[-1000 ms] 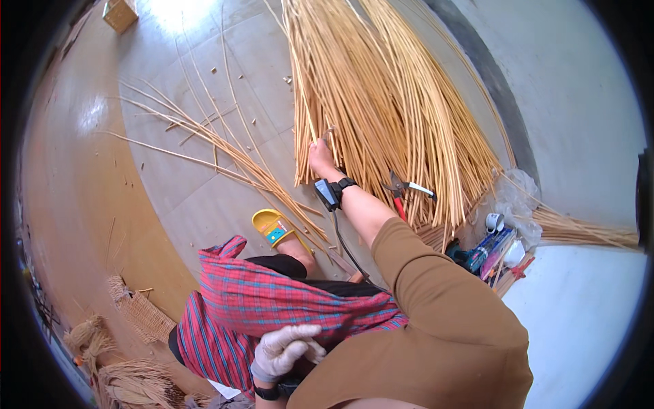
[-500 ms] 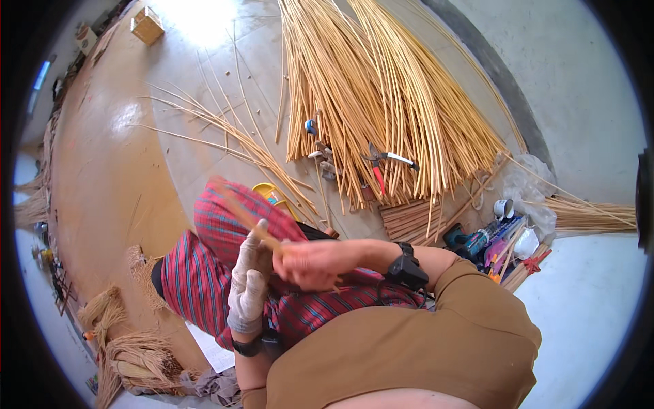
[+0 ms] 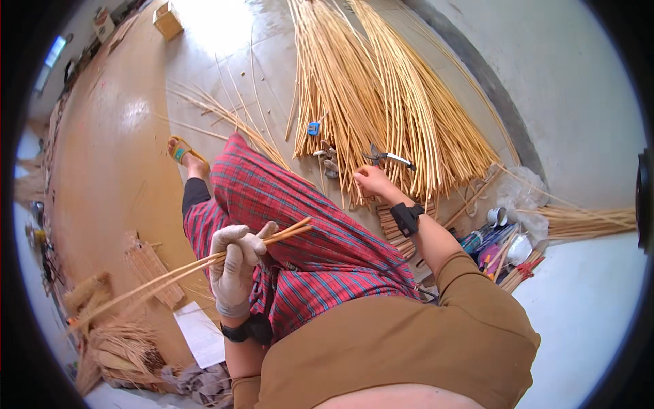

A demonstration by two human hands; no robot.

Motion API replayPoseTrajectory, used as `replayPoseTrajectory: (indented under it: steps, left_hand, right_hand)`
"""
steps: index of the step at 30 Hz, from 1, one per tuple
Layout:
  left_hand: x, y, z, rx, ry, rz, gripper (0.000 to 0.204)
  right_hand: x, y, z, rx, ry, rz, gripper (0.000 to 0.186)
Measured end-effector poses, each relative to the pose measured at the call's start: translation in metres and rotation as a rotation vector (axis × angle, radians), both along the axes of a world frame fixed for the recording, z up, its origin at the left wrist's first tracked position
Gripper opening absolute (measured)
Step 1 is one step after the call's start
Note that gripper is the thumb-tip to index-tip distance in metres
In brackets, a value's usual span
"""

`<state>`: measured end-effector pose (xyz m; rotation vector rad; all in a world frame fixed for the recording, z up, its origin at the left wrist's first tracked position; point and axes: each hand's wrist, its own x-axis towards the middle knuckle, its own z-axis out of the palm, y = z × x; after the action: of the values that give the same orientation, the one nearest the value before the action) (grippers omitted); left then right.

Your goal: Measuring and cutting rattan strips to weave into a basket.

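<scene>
My left hand (image 3: 233, 262), in a pale glove, grips a few thin tan cane sticks (image 3: 289, 232) crosswise above my red checked cloth-covered lap (image 3: 303, 221). My bare right hand (image 3: 370, 181) has its fingers curled at the near ends of a large bundle of long canes (image 3: 415, 82). Just beyond it lie pruning shears (image 3: 395, 159), their red handle hidden behind the hand; what its fingers hold is unclear. A small blue object (image 3: 313, 129) and some small dark pieces (image 3: 329, 160) rest by the bundle to its left.
At right, tools (image 3: 477, 242), a white cup (image 3: 496, 215) and plastic bags (image 3: 521, 187) lie by the wall. More canes (image 3: 586, 220) extend right. A woven piece (image 3: 153, 269), white paper (image 3: 201, 334) and fibre bundles (image 3: 126, 347) lie left. A wooden box (image 3: 167, 20) stands back.
My right hand left the bundle for my gloved left hand with sticks, then moved back out toward the shears. The sticks stayed in my left hand. My leg and sandalled foot shifted left.
</scene>
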<state>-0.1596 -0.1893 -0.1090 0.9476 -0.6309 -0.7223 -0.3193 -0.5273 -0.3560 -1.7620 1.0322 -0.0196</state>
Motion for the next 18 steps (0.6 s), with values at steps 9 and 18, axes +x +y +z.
replayPoseTrajectory:
  steps: [9,18]
  left_hand:
    - [0.009,-0.003,-0.040,-0.112,0.421,-0.078,0.033]
    - [0.037,-0.012,-0.096,-0.142,0.704,-0.065,0.038]
  right_hand:
    - [-0.013,-0.020,-0.109,0.377,0.057,-0.058,0.025]
    - [0.115,-0.014,-0.097,0.512,0.033,0.095,0.025]
